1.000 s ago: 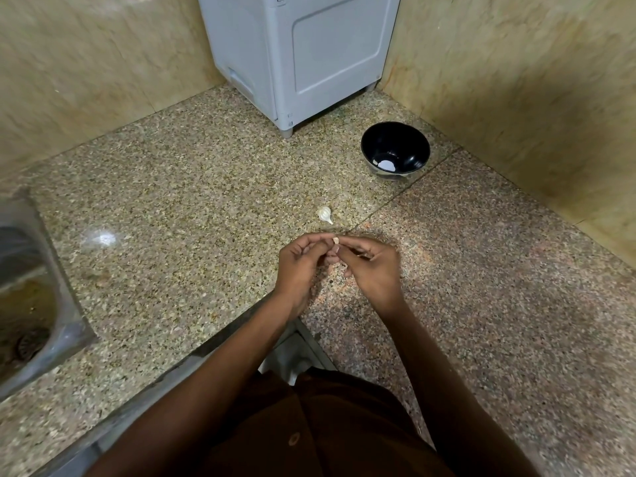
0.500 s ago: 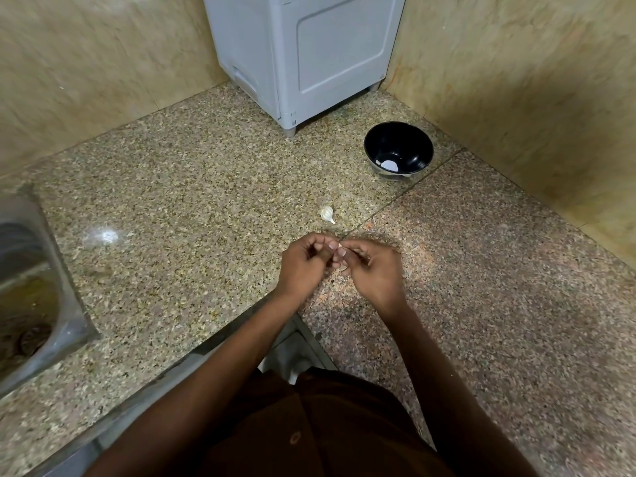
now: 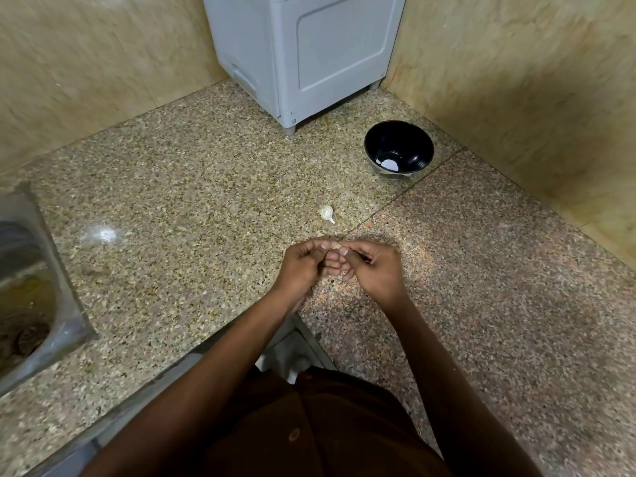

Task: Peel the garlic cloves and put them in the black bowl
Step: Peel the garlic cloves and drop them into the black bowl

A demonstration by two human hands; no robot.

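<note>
I'm pinching a garlic clove (image 3: pixel 335 248) between my left hand (image 3: pixel 303 266) and right hand (image 3: pixel 373 270), picking the skin off gently, keeping it over the counter (image 3: pixel 206 201).

Setting: home kitchen, corner of an L-shaped worktop. Speckled granite counter (image 3: pixel 179 208) lies under both hands (image 3: pixel 340 266). Steel sink (image 3: pixel 44 304) with a drain is set into it, well to their left. Beige marble-look wall cladding (image 3: pixel 516 74) rises beyond. A grey plastic appliance (image 3: pixel 309 53) on short feet stands in the corner, beyond the hands.
</note>
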